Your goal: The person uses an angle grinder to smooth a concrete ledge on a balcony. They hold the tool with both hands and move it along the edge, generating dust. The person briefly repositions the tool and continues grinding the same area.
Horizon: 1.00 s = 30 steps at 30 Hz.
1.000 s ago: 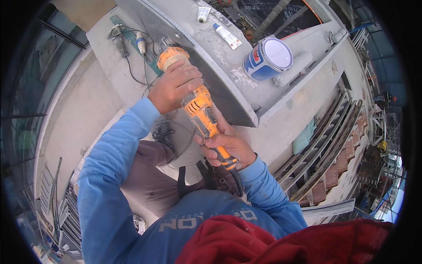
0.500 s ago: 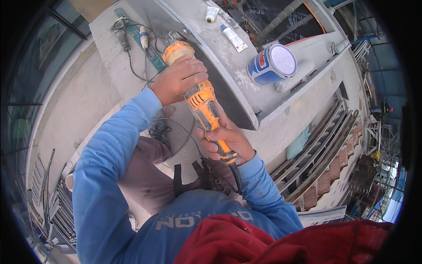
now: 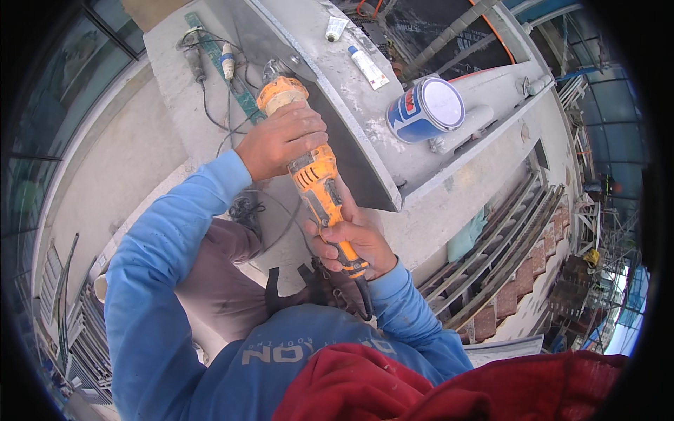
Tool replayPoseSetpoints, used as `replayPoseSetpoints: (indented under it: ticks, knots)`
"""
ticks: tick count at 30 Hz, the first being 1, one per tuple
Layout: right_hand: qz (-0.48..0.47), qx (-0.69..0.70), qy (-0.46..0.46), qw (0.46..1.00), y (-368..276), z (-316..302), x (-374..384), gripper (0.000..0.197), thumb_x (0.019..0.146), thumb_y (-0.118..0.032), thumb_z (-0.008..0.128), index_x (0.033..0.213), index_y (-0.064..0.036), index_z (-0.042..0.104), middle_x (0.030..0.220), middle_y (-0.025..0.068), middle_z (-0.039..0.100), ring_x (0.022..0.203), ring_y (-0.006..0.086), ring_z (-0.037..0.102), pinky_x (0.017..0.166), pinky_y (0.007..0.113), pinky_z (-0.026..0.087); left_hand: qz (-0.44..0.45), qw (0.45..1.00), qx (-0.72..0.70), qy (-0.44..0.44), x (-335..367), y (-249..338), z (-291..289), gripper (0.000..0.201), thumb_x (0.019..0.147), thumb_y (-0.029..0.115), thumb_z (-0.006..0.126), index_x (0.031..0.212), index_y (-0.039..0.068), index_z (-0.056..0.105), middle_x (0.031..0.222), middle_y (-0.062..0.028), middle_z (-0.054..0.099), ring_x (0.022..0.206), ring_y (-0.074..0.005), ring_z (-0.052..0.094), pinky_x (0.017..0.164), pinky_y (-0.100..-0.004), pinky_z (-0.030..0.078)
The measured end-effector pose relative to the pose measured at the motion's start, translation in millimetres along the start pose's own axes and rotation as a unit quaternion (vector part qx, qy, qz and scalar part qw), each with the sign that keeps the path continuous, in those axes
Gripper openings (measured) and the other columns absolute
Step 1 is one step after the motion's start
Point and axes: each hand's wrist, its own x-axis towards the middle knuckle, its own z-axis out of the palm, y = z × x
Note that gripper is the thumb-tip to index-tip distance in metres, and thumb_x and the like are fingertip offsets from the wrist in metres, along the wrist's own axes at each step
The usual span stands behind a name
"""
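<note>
1. Head camera: an orange power tool [image 3: 316, 175] lies slantwise in front of the person, its front end up and to the left, its handle end down and to the right.
2. The left hand [image 3: 284, 139] is closed over the forward part of the tool's body, just behind its orange head.
3. The right hand [image 3: 358, 242] grips the tool's narrower rear handle, with fingers wrapped round it. Both hands hold the same tool.
4. A dark cord [image 3: 364, 298] leaves the handle end and curves down beside the right sleeve [image 3: 411, 302].
5. The tool's metal front end [image 3: 277, 69] is right by the grey face of a slab [image 3: 354, 161] that stands on its edge; whether the two touch, I cannot tell.
6. Behind the slab, on a pale, dusty ledge [image 3: 372, 109], stands a blue and white bucket [image 3: 426, 110] with a white lid. Near it lie a white tube with a blue cap [image 3: 368, 68] and, farther up, a smaller whitish tube [image 3: 336, 29].
7. Left of the tool's head, a green strip [image 3: 210, 48] lies on the light surface, with a pale cable connector [image 3: 227, 62] over it and a grey plug [image 3: 194, 63] beside it.
8. Red cloth [image 3: 365, 386] covers part of the blue shirt [image 3: 232, 379] at the lower edge.
</note>
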Motion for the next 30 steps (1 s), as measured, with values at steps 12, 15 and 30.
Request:
replayPoseSetpoints:
  ticks: [12,15,30]
  knots:
    - [0.009,0.025,0.018,0.999,5.8,10.4,-20.4,0.117,0.091,0.009,0.062,0.176,-0.0397,-0.001,0.116,0.0193,0.061,0.065,0.0152,0.057,0.051,0.028,0.052,0.015,1.000,-0.006,0.011,6.4,20.6,-5.2,0.059,0.068,0.007,0.087,0.124,0.006,0.067,0.128,-0.0134,0.069,0.127,-0.0368,0.066,0.115,-0.0579,0.050]
    - [0.014,0.037,0.022,0.999,2.1,8.5,-12.9,0.116,0.091,0.009,0.062,0.177,-0.0389,0.001,0.116,0.0197,0.061,0.065,0.0159,0.057,0.050,0.028,0.052,0.005,1.000,-0.006,0.018,8.7,15.0,-6.1,0.056,0.070,0.003,0.084,0.123,0.007,0.068,0.125,-0.0095,0.068,0.126,-0.0322,0.066,0.117,-0.0543,0.051]
    - [-0.012,0.027,-0.022,0.999,-11.1,-6.3,32.6,0.108,0.094,0.005,0.057,0.176,-0.0395,0.003,0.114,0.0174,0.060,0.069,0.0182,0.062,0.052,0.031,0.055,-0.027,1.000,0.005,0.003,-4.8,-31.3,6.2,0.067,0.073,0.007,0.091,0.134,0.009,0.064,0.135,-0.0103,0.068,0.137,-0.0350,0.062,0.125,-0.0599,0.042]
